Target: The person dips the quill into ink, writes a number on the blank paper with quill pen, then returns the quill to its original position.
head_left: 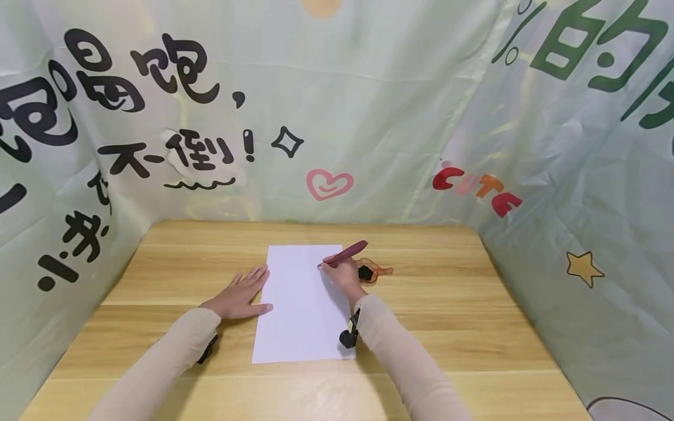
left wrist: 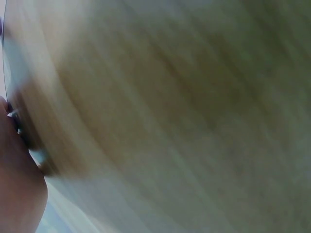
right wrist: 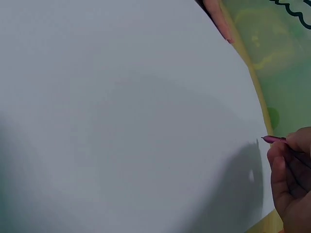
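The paper sheet (head_left: 300, 310) lies flat at mid-width on the worktop (head_left: 463, 316), its top edge near the worktop's far edge. This position appears to put the sheet within reach of both hands. The left hand (head_left: 242, 296) bears on the sheet's left edge, presumably to prevent shifting. The pen (head_left: 347, 252) is held low on its barrel, probably for control of the tip; its rear end slants up toward the worktop's far right corner.

Left hand: released; fingers extended, thumb spread, fingertips and thumb at the sheet edge, nothing grasped.

Right hand (head_left: 344, 276): grasping the pen, thumb and fingers curled around it, above the sheet's upper right part. Tip contact with the paper cannot be confirmed.

A small orange-and-black object (head_left: 365, 273), type unclear, lies just beside the sheet's right edge, partly behind the right hand.
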`<state>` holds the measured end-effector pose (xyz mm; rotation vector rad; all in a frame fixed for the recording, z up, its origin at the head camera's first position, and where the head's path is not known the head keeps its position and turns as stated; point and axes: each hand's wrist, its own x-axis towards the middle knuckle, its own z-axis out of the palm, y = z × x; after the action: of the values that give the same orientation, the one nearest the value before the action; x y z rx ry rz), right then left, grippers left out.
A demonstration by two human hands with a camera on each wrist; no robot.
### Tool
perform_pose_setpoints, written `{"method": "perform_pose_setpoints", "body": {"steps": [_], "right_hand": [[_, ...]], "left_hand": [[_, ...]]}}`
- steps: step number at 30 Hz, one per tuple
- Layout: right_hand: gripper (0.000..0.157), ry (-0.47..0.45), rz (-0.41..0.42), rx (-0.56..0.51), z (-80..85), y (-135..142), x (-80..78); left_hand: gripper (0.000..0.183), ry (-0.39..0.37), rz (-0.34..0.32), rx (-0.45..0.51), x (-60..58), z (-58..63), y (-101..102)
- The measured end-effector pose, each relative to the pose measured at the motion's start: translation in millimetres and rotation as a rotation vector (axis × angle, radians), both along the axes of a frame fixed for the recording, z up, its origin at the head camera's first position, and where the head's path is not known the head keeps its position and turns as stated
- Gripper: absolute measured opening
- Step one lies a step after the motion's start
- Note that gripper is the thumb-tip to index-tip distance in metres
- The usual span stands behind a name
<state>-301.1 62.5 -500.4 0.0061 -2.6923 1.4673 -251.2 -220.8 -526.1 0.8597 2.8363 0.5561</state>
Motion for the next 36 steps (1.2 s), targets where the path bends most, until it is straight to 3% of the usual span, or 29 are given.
{"method": "perform_pose_setpoints", "body": {"steps": [11,25,36], "right_hand": [[0.009,0.012,-0.024,-0.025,-1.7,-1.6,-1.8],[0.007,0.032,-0.032,0.024,-3.3,-5.3,-2.7],[0.005,0.043,-0.033,0.01,-3.0,-5.0,-1.4]], "left_hand": [[0.086,0.002,0.008,-0.018,-2.5,-5.0,-1.7],[0.084,0.0,0.02,-0.047,5.4,12.2,3.7],[0.085,0.015,0.009,-0.044,1.6,5.7,2.1]]}}
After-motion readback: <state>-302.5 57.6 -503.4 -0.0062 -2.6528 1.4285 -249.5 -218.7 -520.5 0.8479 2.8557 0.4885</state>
